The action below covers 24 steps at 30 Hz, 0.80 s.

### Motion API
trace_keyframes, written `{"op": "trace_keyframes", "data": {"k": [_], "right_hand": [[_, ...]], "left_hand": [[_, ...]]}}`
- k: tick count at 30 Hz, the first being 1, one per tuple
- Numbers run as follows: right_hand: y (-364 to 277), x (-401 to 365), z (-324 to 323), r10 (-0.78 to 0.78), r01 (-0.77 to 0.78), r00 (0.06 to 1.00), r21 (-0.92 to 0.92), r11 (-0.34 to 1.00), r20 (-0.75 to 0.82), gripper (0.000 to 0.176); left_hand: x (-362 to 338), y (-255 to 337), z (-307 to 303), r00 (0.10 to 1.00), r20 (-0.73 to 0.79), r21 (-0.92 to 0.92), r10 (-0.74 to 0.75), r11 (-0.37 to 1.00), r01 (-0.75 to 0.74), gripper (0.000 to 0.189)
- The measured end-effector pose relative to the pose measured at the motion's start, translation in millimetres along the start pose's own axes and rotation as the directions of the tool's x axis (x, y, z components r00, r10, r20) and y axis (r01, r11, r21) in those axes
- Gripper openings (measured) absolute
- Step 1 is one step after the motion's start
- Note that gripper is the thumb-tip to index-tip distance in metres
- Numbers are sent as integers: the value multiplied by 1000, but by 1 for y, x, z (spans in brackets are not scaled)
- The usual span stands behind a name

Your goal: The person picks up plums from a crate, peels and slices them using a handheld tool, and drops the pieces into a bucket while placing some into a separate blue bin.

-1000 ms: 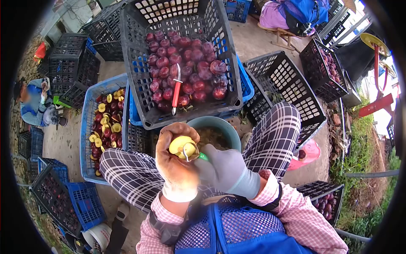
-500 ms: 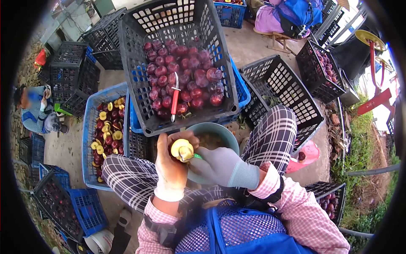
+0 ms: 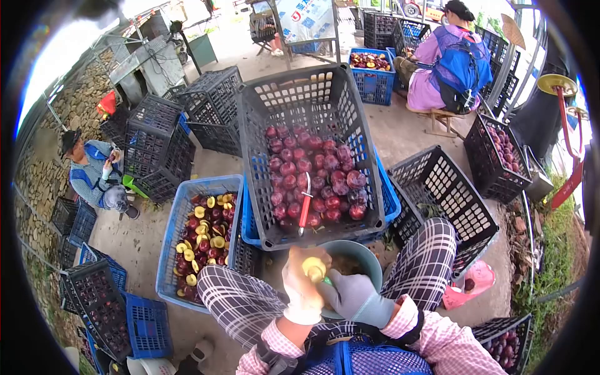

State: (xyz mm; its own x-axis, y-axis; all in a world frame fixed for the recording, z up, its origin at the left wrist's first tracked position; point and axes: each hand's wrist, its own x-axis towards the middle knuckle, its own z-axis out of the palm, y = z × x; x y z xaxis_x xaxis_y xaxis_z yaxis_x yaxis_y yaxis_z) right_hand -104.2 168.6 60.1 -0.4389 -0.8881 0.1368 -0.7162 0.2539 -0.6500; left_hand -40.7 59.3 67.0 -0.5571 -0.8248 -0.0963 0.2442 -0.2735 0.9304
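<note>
Head's tipped up since half a second back, so a lot more of the yard shows and the left hand (image 3: 303, 287) and right hand (image 3: 357, 299) sit lower and smaller in view. Same pose though, still pressed together over the bucket (image 3: 374, 257).

Biggest thing is the black crate (image 3: 255, 169) straight ahead, tilted toward the person and full of whole plums (image 3: 325, 181), with a red-handled knife (image 3: 304, 209) lying on top of them. Just left of it is a blue crate (image 3: 170, 250) of cut halves (image 3: 206, 240), yellow faces up.

The left hand, in a pale glove, is closed around a plum half (image 3: 314, 269), cut side up, right above the bucket's near edge. The right hand, grey glove, is closed on a green-handled tool (image 3: 327, 281), mostly hidden, its tip against the fruit.

Guessing that plum is light, soft and juicy-slick on the cut face, so it probably bruises easily. Cupping the skin side looks like the sane grip.
</note>
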Motion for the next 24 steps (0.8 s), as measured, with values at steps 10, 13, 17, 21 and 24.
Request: {"op": "trace_keyframes", "data": {"k": [10,13,17,21,24], "right_hand": [[11,0,-10,-94,-540,789,758,367,607,51],[22,1,-15,-167,-590,733,739,326,659,51],[35,-8,-3,-245,-198,876,774,602,415,40],[37,-10,-34,-210,185,788,103,977,579,39],[50,-5,-36,-11,-3,922,34,999,387,32]], "left_hand": [[8,-15,-18,983,115,-57,-142,987,149,47],[5,-11,-17,912,159,-269,-377,872,408,49],[16,-11,-16,759,238,-597,-606,526,606,50],[43,-9,-29,846,129,-601,-518,637,482,47],[48,-10,-35,836,156,-532,-526,668,520,47]]}}
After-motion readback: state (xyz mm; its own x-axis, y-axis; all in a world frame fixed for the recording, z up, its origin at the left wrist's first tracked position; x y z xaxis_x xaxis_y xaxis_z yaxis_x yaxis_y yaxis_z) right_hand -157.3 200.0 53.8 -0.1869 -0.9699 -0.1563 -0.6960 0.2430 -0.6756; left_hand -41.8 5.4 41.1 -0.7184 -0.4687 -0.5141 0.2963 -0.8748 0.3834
